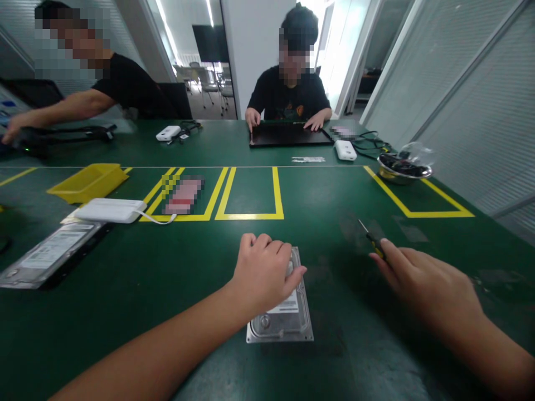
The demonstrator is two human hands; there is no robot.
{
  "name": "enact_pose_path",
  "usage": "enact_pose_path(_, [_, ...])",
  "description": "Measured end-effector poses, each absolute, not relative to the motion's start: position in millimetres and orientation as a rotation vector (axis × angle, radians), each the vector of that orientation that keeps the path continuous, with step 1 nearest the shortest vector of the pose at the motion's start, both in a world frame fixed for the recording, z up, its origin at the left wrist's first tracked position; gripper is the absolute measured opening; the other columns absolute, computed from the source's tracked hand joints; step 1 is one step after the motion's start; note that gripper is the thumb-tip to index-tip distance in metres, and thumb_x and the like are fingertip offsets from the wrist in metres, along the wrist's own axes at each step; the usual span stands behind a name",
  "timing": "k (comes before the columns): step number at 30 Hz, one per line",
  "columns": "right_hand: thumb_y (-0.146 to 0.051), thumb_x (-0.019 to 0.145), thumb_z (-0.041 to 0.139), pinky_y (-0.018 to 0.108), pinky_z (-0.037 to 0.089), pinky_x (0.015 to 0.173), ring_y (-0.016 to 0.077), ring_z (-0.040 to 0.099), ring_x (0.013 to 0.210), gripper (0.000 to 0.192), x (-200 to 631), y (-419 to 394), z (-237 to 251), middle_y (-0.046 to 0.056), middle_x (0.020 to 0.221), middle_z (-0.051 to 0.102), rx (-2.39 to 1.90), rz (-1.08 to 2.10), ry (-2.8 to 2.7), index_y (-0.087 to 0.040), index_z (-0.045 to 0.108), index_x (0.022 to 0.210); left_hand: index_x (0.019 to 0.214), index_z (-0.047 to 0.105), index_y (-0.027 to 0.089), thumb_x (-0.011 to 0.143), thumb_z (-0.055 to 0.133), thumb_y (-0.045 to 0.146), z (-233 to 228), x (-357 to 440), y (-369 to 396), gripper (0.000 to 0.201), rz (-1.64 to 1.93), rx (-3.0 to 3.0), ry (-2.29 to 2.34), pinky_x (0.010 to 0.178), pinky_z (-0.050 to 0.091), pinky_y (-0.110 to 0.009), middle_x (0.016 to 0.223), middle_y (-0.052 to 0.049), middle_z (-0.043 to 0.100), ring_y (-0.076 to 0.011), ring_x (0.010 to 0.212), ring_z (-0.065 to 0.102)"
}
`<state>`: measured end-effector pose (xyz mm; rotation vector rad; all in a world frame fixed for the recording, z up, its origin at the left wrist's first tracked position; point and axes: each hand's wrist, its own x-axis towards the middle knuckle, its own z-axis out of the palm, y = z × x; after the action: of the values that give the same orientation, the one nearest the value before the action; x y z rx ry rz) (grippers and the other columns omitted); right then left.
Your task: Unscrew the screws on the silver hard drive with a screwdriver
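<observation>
A silver hard drive (279, 323) with a white label lies flat on the green table in front of me. Across its far part rests my left hand (265, 270), fingers curled over the upper left and thumb reaching past the right side; the hand covers much of the drive. To the right, my right hand (422, 278) grips a screwdriver (378, 245) by its black and yellow handle. The thin metal shaft points up and left, away from the drive, and touches nothing that I can see.
At left lie another hard drive (54, 248), a white power bank (111, 210) cabled to a blurred phone (184, 196), and a yellow bin (90, 182). A metal bowl (403, 170) stands far right. Opposite, one person handles a black panel (290, 135); another reaches left.
</observation>
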<state>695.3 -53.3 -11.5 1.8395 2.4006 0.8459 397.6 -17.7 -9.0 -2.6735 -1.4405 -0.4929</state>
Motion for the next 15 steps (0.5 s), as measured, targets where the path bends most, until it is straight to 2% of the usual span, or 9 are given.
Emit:
enact_pose_path(4, [-0.042, 0.098, 0.042, 0.030, 0.030, 0.055, 0.0228, 0.062, 0.066, 0.031, 688, -52, -18, 0.008, 0.075, 0.064, 1.931, 0.682, 2.315, -0.017, 0.058, 0.091, 0.111, 0.067, 0.020, 0.093, 0.048, 0.055, -8, 398, -18, 0.044, -0.467, -2.667, -1.482, 0.081, 0.033, -0.046, 0.095, -0.010, 0.071, -0.0296, 0.093, 0.056])
enact_pose_path(6, [-0.042, 0.098, 0.042, 0.030, 0.029, 0.054, 0.0224, 0.061, 0.065, 0.029, 684, -49, -20, 0.007, 0.072, 0.061, 1.978, 0.618, 2.291, -0.018, 0.053, 0.085, 0.111, 0.067, 0.020, 0.093, 0.048, 0.056, -8, 399, -17, 0.045, -0.449, -2.664, -1.512, 0.081, 0.033, -0.047, 0.098, -0.009, 0.070, -0.0301, 0.094, 0.056])
enact_pose_path(11, [-0.040, 0.096, 0.041, 0.030, 0.029, 0.054, 0.0218, 0.060, 0.065, 0.025, 684, -43, -24, 0.007, 0.075, 0.061, 2.107, 0.419, 2.224, -0.020, 0.045, 0.083, 0.114, 0.067, 0.022, 0.095, 0.045, 0.054, -6, 397, -16, 0.044, -0.400, -2.701, -1.536, 0.082, 0.034, -0.048, 0.102, -0.009, 0.070, -0.0306, 0.097, 0.055])
enact_pose_path(15, [-0.039, 0.096, 0.040, 0.029, 0.032, 0.054, 0.0218, 0.061, 0.066, 0.022, 686, -42, -23, 0.006, 0.075, 0.061, 2.206, 0.241, 2.229, -0.020, 0.045, 0.087, 0.126, 0.060, 0.022, 0.093, 0.047, 0.052, -2, 392, -17, 0.047, -0.331, -2.763, -1.492, 0.086, 0.035, -0.051, 0.113, -0.009, 0.068, -0.0323, 0.103, 0.055])
